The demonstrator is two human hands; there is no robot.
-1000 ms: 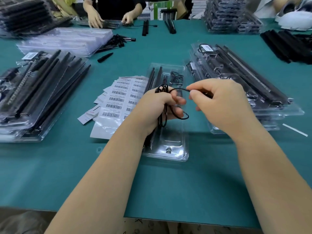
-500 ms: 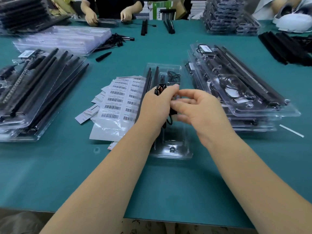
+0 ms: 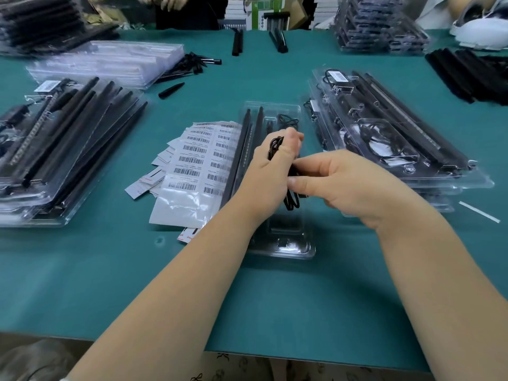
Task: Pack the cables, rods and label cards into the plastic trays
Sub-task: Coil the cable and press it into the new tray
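Cable [image 3: 275, 146], black and coiled, sits bunched in the left hand [image 3: 270, 171], whose fingers curl round it; the right hand [image 3: 341, 185] pinches its lower loops. Both hands hover over a clear plastic tray [image 3: 283, 248] mid-worktop [image 3: 247, 298], holding 2 black rods [image 3: 254, 125]. Label cards [image 3: 198, 160] lie touching the tray's left edge.

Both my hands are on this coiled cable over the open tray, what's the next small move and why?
Probably lower the cable into the tray beneath. The left hand grips it already coiled, the right hand pinches its lower loops, and the tray's near compartments look unfilled.
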